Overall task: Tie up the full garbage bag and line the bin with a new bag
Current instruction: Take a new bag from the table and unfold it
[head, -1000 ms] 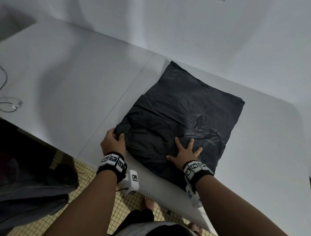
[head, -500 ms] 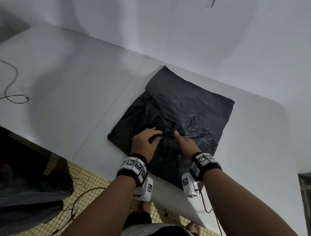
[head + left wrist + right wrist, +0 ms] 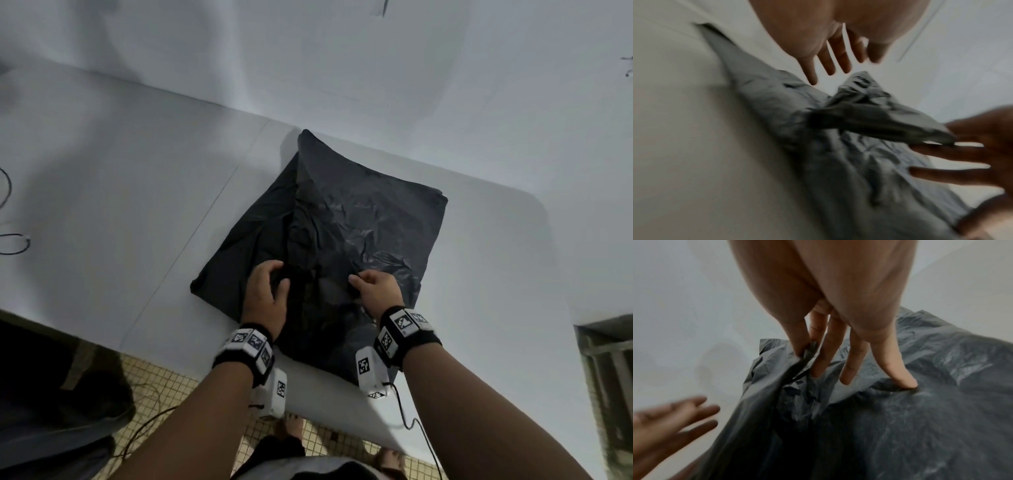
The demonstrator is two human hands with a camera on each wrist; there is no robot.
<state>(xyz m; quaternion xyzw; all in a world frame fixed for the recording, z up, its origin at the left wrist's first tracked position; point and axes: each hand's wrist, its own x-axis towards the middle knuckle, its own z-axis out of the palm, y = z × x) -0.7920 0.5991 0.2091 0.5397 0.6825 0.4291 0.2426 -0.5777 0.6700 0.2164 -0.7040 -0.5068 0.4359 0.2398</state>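
A black garbage bag (image 3: pixel 359 222) lies flat and creased on the white table (image 3: pixel 137 188), one corner pointing at the wall. Both hands are over its near half. My right hand (image 3: pixel 370 284) pinches a raised fold of the bag (image 3: pixel 900 418) between thumb and index finger (image 3: pixel 797 344), while its little finger (image 3: pixel 898 369) presses the plastic down. My left hand (image 3: pixel 270 284) hovers beside that fold, and in the blurred left wrist view its fingers (image 3: pixel 838 61) are straight and hold nothing above the bag (image 3: pixel 838 146). No bin is in view.
The table's near edge (image 3: pixel 325 394) runs just below my wrists, over a tiled floor (image 3: pixel 164 387). A thin cable loop (image 3: pixel 13 243) lies at the far left of the table. A dark bulky shape (image 3: pixel 51 394) sits low on the left. A white wall (image 3: pixel 342 68) stands behind.
My left hand let go of the bag's left corner and moved to its middle. My right hand went from pressing flat to pinching up a fold, and the hands have drawn slightly apart.
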